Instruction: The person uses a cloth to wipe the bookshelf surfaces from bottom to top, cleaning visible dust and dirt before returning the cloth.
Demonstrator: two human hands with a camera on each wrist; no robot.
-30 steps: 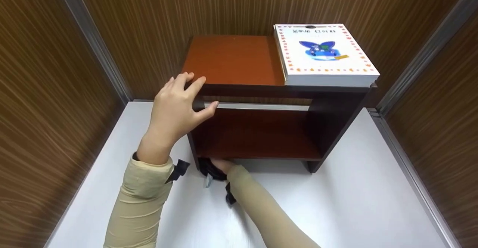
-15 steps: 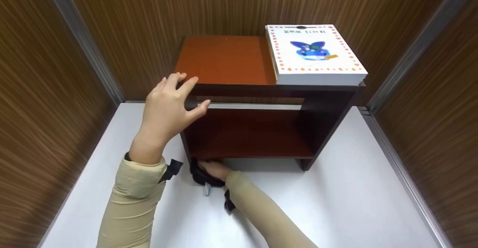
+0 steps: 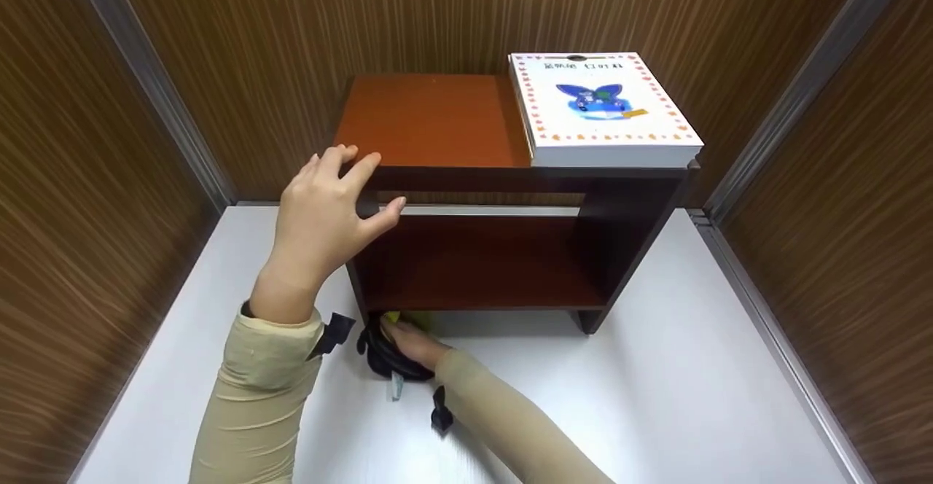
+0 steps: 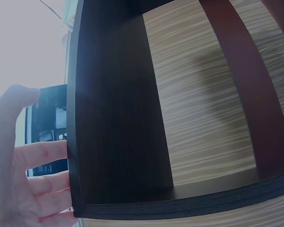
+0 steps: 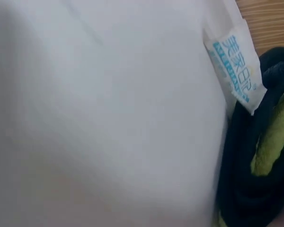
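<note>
A small two-tier wooden shelf (image 3: pixel 437 123) stands upright against the back wall. My left hand (image 3: pixel 321 214) is at its top left front corner, thumb spread away from the loosely bent fingers. In the left wrist view the fingertips (image 4: pixel 54 182) reach the shelf's dark side panel (image 4: pixel 118 109). Low down, my right hand (image 3: pixel 412 342) grips a folded plush cloth (image 3: pixel 386 356), dark on one side and yellow-green on the other, beside the shelf's left foot. A white label (image 5: pixel 236 66) hangs from the cloth. Part of the right hand's fingers is hidden.
Thick white picture books (image 3: pixel 598 105) are stacked on the right half of the shelf top. The lower board (image 3: pixel 481 265) sits just above the white floor surface (image 3: pixel 700 367). Wood-grain panels (image 3: pixel 73 178) enclose the left, back and right.
My right hand has drawn the cloth forward from under the lower board, and its yellow-green side shows now. My left hand keeps its place at the shelf corner. The head view has shifted slightly.
</note>
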